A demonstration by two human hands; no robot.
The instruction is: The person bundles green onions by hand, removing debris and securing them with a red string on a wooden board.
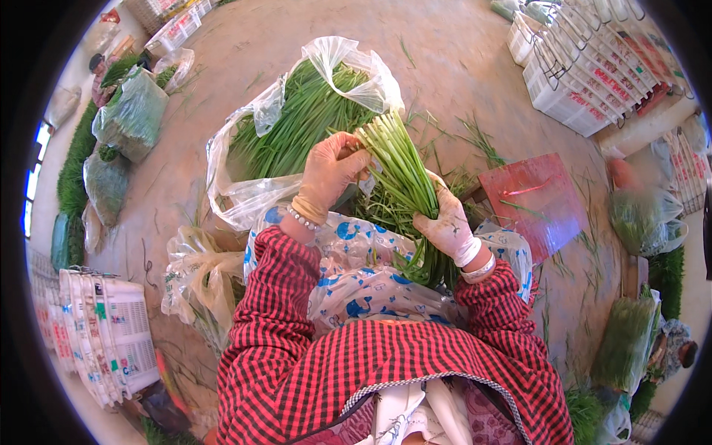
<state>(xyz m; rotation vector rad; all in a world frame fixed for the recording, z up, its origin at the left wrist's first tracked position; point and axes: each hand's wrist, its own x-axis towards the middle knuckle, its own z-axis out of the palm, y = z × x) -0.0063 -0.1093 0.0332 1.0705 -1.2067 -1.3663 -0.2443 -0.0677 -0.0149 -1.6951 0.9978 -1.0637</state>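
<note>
My right hand (448,225), in a thin, soiled glove, grips a bunch of garlic chives (406,172) around its middle. The pale cut ends point up and away; the green leaves hang down toward my lap. At the left edge of those pale ends, my gloved left hand (334,172) pinches the stems between thumb and fingers. Its fingertips are partly hidden. Beyond it, an opened clear plastic bag (356,92) holds a large heap of chives (300,111). Across my lap lies a plastic sheet with blue whale prints (347,231), with loose trimmings (384,214) just past it.
A red board (534,203) lies to the right on the dirty floor (445,67). White plastic crates (567,92) stack at the upper right, others (114,334) at the lower left. Bagged greens (130,114) line the left wall. People sit at the far left (100,78) and lower right (676,350).
</note>
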